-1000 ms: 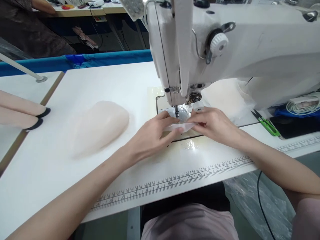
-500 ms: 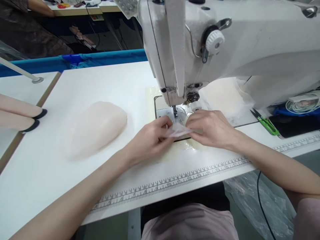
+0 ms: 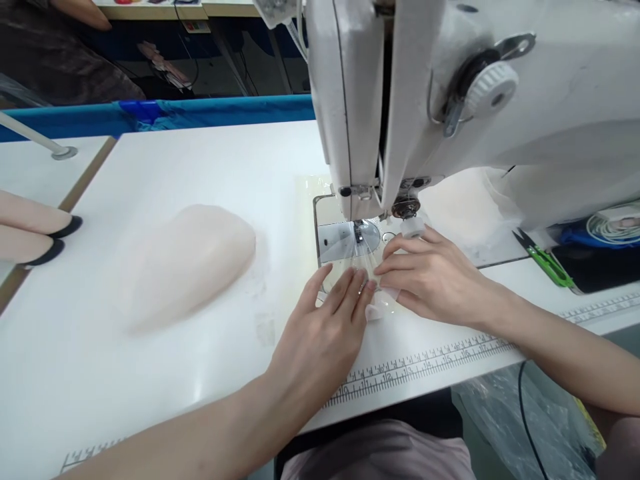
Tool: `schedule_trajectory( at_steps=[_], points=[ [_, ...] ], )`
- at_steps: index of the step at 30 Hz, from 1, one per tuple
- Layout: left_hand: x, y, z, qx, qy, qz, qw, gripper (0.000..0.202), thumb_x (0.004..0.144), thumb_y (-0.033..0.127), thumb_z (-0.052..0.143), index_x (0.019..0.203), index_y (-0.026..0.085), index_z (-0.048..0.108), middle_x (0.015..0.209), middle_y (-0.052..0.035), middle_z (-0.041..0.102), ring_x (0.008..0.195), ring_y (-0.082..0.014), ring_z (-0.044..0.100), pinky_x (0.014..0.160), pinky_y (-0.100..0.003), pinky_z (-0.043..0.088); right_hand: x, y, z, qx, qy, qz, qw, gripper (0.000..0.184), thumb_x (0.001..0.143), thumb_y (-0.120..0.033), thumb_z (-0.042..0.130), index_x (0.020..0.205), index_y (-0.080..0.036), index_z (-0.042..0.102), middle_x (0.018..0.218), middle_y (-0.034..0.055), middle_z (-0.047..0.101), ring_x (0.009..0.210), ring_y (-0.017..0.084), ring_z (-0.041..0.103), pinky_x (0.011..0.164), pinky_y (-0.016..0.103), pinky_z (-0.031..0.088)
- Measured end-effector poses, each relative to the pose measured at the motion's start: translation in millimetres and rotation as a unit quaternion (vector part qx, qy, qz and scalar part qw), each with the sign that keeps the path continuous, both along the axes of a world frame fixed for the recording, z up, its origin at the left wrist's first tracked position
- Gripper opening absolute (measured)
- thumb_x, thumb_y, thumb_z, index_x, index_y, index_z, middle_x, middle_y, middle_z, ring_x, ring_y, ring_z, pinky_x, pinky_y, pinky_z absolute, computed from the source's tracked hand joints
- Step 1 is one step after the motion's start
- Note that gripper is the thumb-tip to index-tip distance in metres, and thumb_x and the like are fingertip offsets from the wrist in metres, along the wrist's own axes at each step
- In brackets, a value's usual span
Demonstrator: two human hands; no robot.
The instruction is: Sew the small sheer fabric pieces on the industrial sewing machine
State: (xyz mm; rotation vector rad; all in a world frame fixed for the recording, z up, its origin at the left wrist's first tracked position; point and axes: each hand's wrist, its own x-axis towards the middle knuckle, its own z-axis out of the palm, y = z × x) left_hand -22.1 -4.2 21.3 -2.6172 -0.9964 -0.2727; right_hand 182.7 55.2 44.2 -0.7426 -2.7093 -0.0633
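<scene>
Nearest the seated person, a printed ruler (image 3: 440,363) runs along the front edge of the white table (image 3: 150,373).

The left hand (image 3: 325,327) lies flat just beyond it, palm down, fingers straight and close together. Their tips press on a small sheer fabric piece (image 3: 375,308).

The right hand (image 3: 435,280) meets it from the other side. Its fingers are stretched out loosely and rest on the same piece; the thumb is hidden. The piece lies on the table between the two hands, just short of the needle plate (image 3: 333,240) and the presser foot (image 3: 359,230).

A mound of pale fabric (image 3: 195,260) lies well to the left. Green snips (image 3: 547,261) lie to the right.

The white sewing machine (image 3: 500,100) rises over the hands. Behind it runs a blue cloth (image 3: 200,110), and farther back another person's dark sleeve (image 3: 60,60) is seen.
</scene>
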Motion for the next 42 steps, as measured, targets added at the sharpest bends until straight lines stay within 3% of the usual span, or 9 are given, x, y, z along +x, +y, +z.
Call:
schedule_trajectory(
  at_steps=[7, 14, 26, 30, 34, 42],
  points=[
    [-2.1, 9.6, 1.6, -0.019, -0.014, 0.004, 1.000, 0.041, 0.092, 0.003, 0.034, 0.126, 0.002, 0.058, 0.129, -0.0206, 0.060, 0.119, -0.0313, 0.060, 0.107, -0.062, 0.040, -0.4, 4.0, -6.3, 0.021, 0.002, -0.009, 1.000, 0.021, 0.089, -0.014, 0.054, 0.079, -0.019, 0.072, 0.091, -0.0001, 0.076, 0.093, 0.020, 0.062, 0.082, 0.036, 0.034],
    [-5.1, 23.7, -4.2, -0.048, -0.076, 0.018, 0.996, 0.040, 0.093, 0.007, 0.039, 0.127, 0.007, 0.058, 0.128, -0.0182, 0.062, 0.117, -0.0311, 0.061, 0.112, -0.067, 0.030, -1.5, 10.2, -17.0, 0.057, 0.036, -0.025, 0.997, 0.021, 0.088, -0.010, 0.053, 0.087, -0.018, 0.073, 0.095, 0.0006, 0.076, 0.091, 0.019, 0.063, 0.082, 0.036, 0.036],
    [-6.1, 48.3, -9.7, -0.031, -0.090, 0.035, 0.995, 0.035, 0.096, 0.015, 0.042, 0.127, 0.011, 0.059, 0.126, -0.0147, 0.064, 0.118, -0.0289, 0.061, 0.115, -0.066, 0.024, -5.1, 24.4, -27.2, 0.092, 0.036, -0.072, 0.993, 0.026, 0.092, -0.013, 0.046, 0.090, -0.018, 0.072, 0.097, 0.0019, 0.075, 0.087, 0.018, 0.063, 0.080, 0.034, 0.038],
    [-8.1, 44.1, -8.0, -0.046, -0.107, 0.036, 0.993, 0.033, 0.095, 0.017, 0.046, 0.122, 0.015, 0.063, 0.128, -0.0127, 0.064, 0.120, -0.0277, 0.060, 0.115, -0.061, 0.031, -4.2, 19.3, -27.7, 0.101, 0.027, -0.066, 0.992, 0.026, 0.094, -0.016, 0.046, 0.094, -0.020, 0.071, 0.095, 0.0012, 0.075, 0.088, 0.018, 0.062, 0.079, 0.034, 0.039],
    [-10.4, 31.6, -5.2, -0.028, -0.073, -0.005, 0.997, 0.034, 0.093, 0.012, 0.048, 0.122, 0.012, 0.063, 0.130, -0.0145, 0.062, 0.119, -0.0289, 0.060, 0.111, -0.057, 0.039, -2.3, 13.5, -24.9, 0.096, 0.028, -0.026, 0.995, 0.028, 0.094, -0.013, 0.046, 0.090, -0.021, 0.073, 0.092, 0.0006, 0.076, 0.088, 0.017, 0.064, 0.074, 0.033, 0.039],
    [-10.8, 22.6, -1.6, -0.012, -0.056, 0.008, 0.998, 0.034, 0.093, 0.010, 0.045, 0.122, 0.007, 0.062, 0.124, -0.0181, 0.065, 0.115, -0.0305, 0.062, 0.108, -0.060, 0.039, -2.5, 12.6, -21.5, 0.134, 0.027, 0.002, 0.991, 0.028, 0.096, -0.017, 0.048, 0.086, -0.021, 0.074, 0.090, -0.0017, 0.077, 0.084, 0.015, 0.065, 0.071, 0.033, 0.041]
  ],
)
